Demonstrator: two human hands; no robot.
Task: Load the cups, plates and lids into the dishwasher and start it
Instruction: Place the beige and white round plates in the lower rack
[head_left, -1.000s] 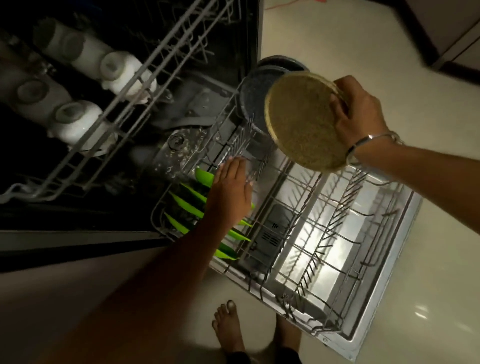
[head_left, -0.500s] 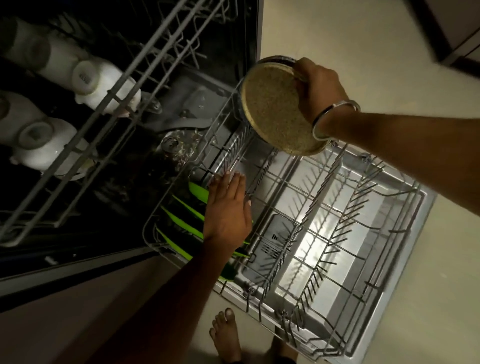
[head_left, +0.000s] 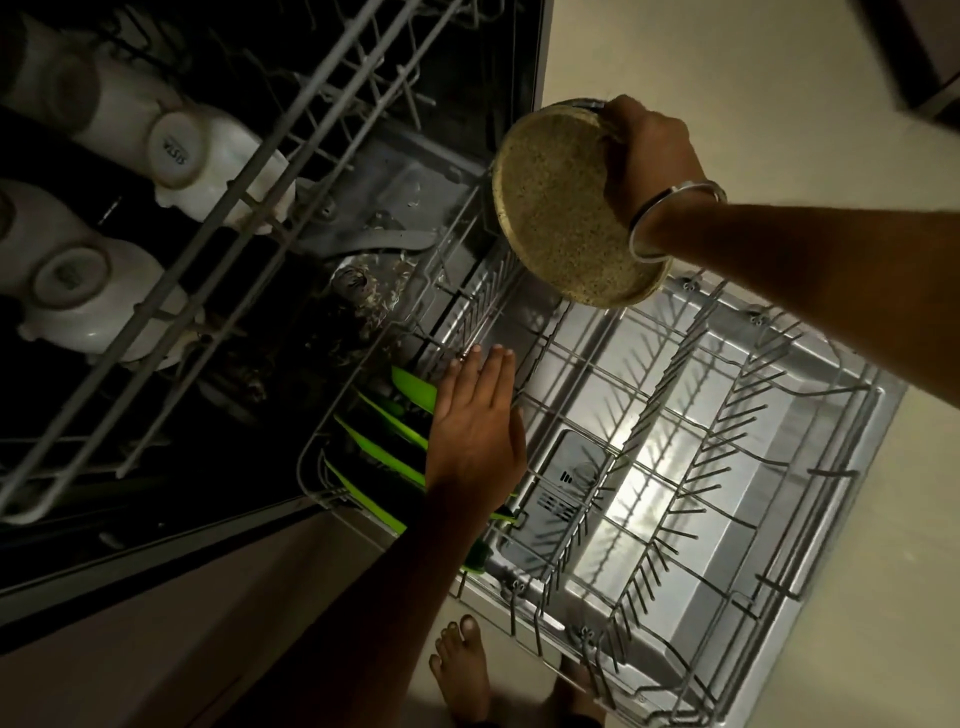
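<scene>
Above the back of the lower rack (head_left: 691, 452), a speckled tan plate (head_left: 566, 208) was held tilted on edge, its face turned toward the camera. The right hand (head_left: 649, 156) gripped its upper rim, fingers curled over the edge; a dark rim just behind it may have been a second dish, though that could not be told for certain. The edge-on tilt probably served to drop the plate between the upright tines. The left hand (head_left: 475, 426) lay open, fingers straight and together, resting on or just over the green plates (head_left: 384, 452), apparently to steady them or keep a slot free; whether it touched them could not be told. Those green plates stood on edge in a row at the rack's left end, next to the tub. The remainder of the rack, pulled out over the open door (head_left: 857, 545), held nothing visible, so loading seemed well short of complete. In the upper rack (head_left: 249, 208), white cups (head_left: 208, 161) sat inverted, presumably so that water would drain. No lids were seen. The door liner caught bright light, whereas the tub interior was dark. A pale glossy floor (head_left: 727, 62) surrounded the machine, and a bare foot (head_left: 462, 670) stood beside the door.
</scene>
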